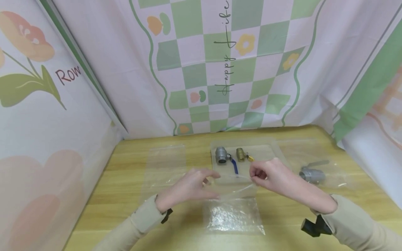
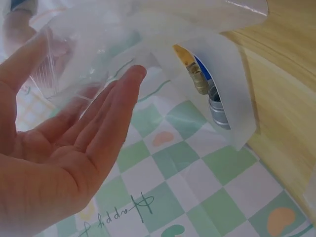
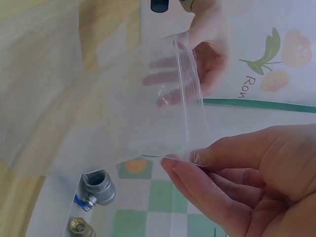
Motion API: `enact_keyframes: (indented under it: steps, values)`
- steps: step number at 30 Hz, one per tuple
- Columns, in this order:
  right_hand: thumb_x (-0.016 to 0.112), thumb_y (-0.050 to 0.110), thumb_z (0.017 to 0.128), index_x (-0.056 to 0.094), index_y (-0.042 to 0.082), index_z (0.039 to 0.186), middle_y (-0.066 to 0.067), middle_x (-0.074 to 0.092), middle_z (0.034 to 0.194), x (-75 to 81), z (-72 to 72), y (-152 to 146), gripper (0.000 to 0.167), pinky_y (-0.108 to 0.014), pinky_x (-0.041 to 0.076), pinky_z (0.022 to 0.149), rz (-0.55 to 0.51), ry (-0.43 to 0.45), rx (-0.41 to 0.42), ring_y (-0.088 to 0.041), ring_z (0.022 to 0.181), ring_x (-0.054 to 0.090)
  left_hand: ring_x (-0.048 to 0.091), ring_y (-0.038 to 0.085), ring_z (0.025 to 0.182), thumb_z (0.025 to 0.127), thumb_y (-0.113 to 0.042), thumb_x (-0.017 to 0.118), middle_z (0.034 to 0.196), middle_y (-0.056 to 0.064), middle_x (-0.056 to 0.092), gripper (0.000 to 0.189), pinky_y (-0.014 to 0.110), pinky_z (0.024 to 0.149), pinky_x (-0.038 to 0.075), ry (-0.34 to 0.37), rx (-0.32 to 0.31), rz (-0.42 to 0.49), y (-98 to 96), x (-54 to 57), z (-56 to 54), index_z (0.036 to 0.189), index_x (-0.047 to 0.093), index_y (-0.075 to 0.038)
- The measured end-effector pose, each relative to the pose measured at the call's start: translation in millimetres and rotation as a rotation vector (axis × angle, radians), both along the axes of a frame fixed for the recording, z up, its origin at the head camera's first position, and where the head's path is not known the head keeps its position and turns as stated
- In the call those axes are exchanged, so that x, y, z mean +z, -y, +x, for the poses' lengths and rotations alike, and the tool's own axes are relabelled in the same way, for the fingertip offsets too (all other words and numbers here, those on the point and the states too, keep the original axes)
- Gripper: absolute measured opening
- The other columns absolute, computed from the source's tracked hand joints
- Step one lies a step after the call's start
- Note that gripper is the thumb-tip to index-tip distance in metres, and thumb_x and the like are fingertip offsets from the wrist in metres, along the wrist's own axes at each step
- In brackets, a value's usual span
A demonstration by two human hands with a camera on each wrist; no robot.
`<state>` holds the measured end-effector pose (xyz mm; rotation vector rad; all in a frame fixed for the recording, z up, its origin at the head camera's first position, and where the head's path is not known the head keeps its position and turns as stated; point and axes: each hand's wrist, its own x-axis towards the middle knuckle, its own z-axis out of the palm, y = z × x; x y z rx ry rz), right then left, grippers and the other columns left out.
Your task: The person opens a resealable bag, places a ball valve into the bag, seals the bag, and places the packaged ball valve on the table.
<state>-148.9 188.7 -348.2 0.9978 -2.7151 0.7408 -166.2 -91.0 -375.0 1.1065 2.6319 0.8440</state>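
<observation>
A clear zip-lock bag (image 1: 233, 216) hangs between the two hands over the front of the table, its zip strip (image 3: 183, 98) uppermost. My right hand (image 1: 276, 174) pinches one end of its mouth between thumb and fingertips. At the other end, my left hand (image 1: 193, 184) has its thumb and fingers spread apart around the mouth. Through the film in the right wrist view, the left fingers (image 3: 170, 79) show behind the bag. Just beyond the hands, a translucent tray (image 1: 267, 150) holds a steel ball valve (image 1: 221, 156) with a blue lever and a smaller brass valve (image 1: 240, 154) with a yellow lever.
Another steel valve (image 1: 314, 175), with a grey lever, lies at the right in a clear bag (image 1: 340, 181). A flat clear bag (image 1: 164, 162) rests left of the tray. Printed curtains (image 1: 194, 75) hang behind the wooden table (image 1: 125, 181) and at its sides.
</observation>
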Motion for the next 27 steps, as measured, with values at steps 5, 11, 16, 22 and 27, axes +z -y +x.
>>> enact_keyframes:
  steps: [5,11,16,22,27]
  values:
    - [0.075,-0.002,0.079,0.064,0.015,0.078,0.006,0.070,0.072,0.0,-0.2,-1,0.020,-0.012,0.055,0.057,0.003,0.009,0.013,0.001,0.065,0.062,0.075,0.022,0.096,0.080,-0.024,0.082,0.132,0.012,0.066,0.059,0.008,0.072,0.056,0.028,-0.018,0.019,-2.1,-2.6,1.5,0.131,0.060,-0.004]
    - [0.074,0.004,0.084,0.065,0.015,0.080,0.005,0.071,0.073,1.7,0.3,-1,0.015,-0.011,0.055,0.057,-0.019,0.026,0.031,0.003,0.066,0.063,0.075,0.022,0.093,0.079,-0.021,0.083,0.133,0.015,0.065,0.060,0.005,0.069,0.054,0.033,-0.026,0.043,-4.1,-5.9,2.4,0.131,0.059,-0.003]
    - [0.073,0.007,0.086,0.066,0.013,0.083,0.004,0.072,0.075,7.5,-2.7,-4,0.010,-0.010,0.055,0.057,-0.034,0.021,-0.001,0.002,0.067,0.064,0.076,0.022,0.092,0.077,-0.021,0.084,0.133,0.015,0.065,0.062,0.005,0.069,0.054,0.030,-0.023,0.046,-4.5,-6.5,2.6,0.131,0.059,-0.002]
    - [0.074,0.005,0.086,0.067,0.010,0.089,0.004,0.073,0.080,11.2,-13.0,-11,0.009,-0.011,0.056,0.059,-0.061,0.003,-0.029,-0.002,0.070,0.067,0.075,0.020,0.093,0.077,-0.026,0.085,0.133,0.013,0.065,0.066,0.004,0.069,0.054,0.045,-0.010,0.031,-5.3,-6.9,3.2,0.132,0.058,-0.003]
    - [0.075,0.006,0.085,0.067,0.007,0.091,-0.001,0.074,0.083,8.9,-26.7,-21,0.009,-0.012,0.057,0.061,-0.052,0.007,-0.031,-0.008,0.072,0.070,0.075,0.019,0.092,0.076,-0.026,0.085,0.132,0.013,0.065,0.066,0.003,0.068,0.053,0.032,-0.016,0.043,-5.4,-8.9,3.2,0.132,0.059,-0.003]
